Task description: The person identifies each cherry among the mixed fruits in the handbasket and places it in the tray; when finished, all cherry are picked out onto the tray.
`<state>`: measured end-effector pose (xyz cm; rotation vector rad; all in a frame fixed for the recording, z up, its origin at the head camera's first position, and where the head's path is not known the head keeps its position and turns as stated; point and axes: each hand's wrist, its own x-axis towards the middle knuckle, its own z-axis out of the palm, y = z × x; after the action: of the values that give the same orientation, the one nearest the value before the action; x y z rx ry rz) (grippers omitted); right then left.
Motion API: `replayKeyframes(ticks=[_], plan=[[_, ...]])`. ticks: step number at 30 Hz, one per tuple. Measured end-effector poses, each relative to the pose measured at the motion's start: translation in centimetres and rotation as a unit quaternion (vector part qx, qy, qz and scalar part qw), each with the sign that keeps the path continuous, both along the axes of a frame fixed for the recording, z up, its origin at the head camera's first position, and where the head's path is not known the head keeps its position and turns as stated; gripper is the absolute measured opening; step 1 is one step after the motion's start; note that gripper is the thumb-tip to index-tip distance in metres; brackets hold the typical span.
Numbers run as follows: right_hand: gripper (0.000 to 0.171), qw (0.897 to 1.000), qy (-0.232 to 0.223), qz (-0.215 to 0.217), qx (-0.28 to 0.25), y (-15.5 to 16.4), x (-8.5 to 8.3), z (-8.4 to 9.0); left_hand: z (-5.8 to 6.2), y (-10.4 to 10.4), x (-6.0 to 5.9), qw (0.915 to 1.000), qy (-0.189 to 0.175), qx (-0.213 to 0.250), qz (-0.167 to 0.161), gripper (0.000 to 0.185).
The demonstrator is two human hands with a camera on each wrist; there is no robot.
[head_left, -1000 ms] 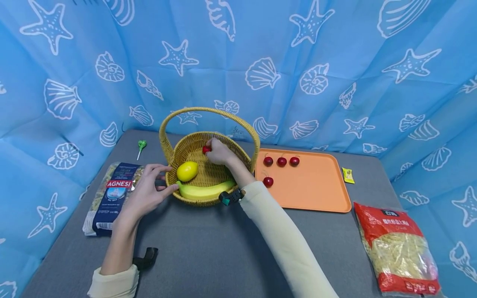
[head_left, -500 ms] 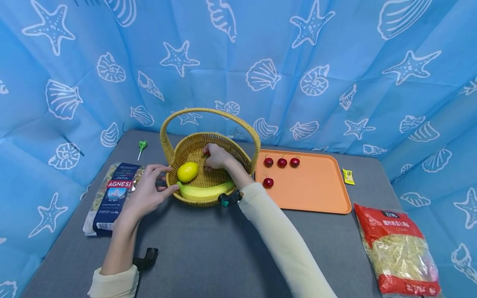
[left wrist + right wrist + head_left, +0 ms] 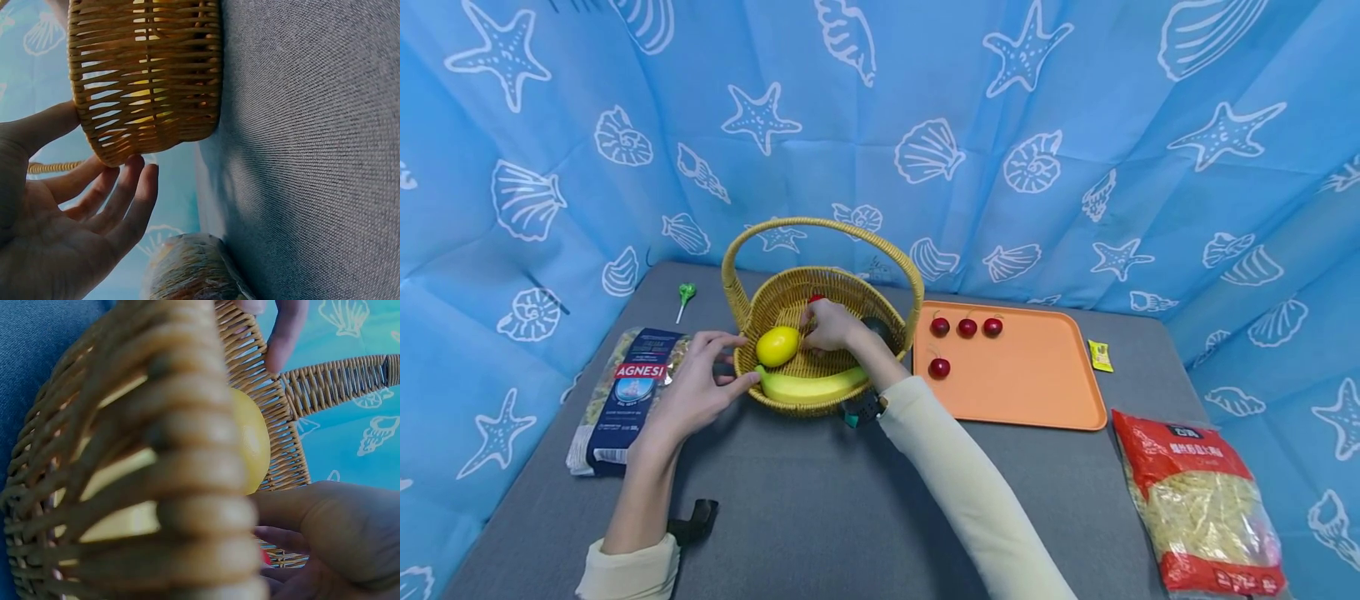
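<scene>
A woven basket [image 3: 805,407] with a tall arched handle holds a lemon [image 3: 777,346], a banana [image 3: 812,387], a dark rounded thing [image 3: 877,332] and a partly covered red fruit [image 3: 817,297]. At the basket's left rim, my left hand [image 3: 700,383] holds on with thumb and fingertips; in the left wrist view its fingers [image 3: 128,181] touch the woven side. My right hand [image 3: 835,327] reaches inside, just right of the lemon, fingers bent downward. In the right wrist view its thumb [image 3: 281,506] lies close by the lemon; its fingertips are mostly hidden.
An orange tray [image 3: 1022,375] carries several cherries [image 3: 967,326] right of the basket. Pasta bags lie at left [image 3: 632,392] and far right [image 3: 1210,500]. A green lollipop [image 3: 686,293] and a yellow-wrapped sweet [image 3: 1101,354] lie near the back. A patterned blue curtain surrounds the table.
Inside the basket, my right hand has moved from the red fruit near the back towards the front, beside the lemon. The dark rounded thing has come into sight. My left hand stays put.
</scene>
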<state>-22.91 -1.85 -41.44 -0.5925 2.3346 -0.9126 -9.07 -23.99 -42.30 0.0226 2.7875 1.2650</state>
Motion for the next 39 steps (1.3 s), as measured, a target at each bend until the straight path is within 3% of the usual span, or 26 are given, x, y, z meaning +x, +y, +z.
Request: replayKeyframes(ticks=[3,8,11,19,24,28,33,39], plan=[[0.03,1.0,0.015,-0.004,0.0,0.0,0.2,0.4,0.0,0.0,0.0,1.0,-0.002,0.0,0.0,0.061],[0.034,0.996,0.087,-0.019,-0.006,0.6,0.9,1.8,0.0,-0.1,0.0,1.0,-0.001,0.0,-0.001,0.061],[0.035,0.993,0.107,-0.023,-0.032,1.5,1.7,2.7,0.0,0.0,0.0,1.0,0.0,0.0,-0.001,0.061],[0.026,0.978,0.093,0.006,-0.187,6.7,5.2,3.9,0.1,0.0,0.0,1.0,0.002,0.001,-0.004,0.061],[0.03,0.965,0.062,0.013,-0.254,11.1,8.0,4.2,0.0,-0.1,0.1,0.9999,0.007,0.0,-0.007,0.061],[0.031,0.954,0.085,0.013,-0.286,14.8,10.0,4.4,0.0,-0.1,0.1,0.9999,0.009,-0.003,-0.008,0.061],[0.038,0.95,0.152,-0.011,-0.274,19.0,11.6,3.9,0.0,-0.1,0.0,1.0,0.009,-0.002,-0.003,0.061],[0.042,0.956,0.19,-0.098,-0.202,22.9,11.6,1.2,0.1,0.0,0.0,1.0,0.008,-0.002,-0.003,0.063]])
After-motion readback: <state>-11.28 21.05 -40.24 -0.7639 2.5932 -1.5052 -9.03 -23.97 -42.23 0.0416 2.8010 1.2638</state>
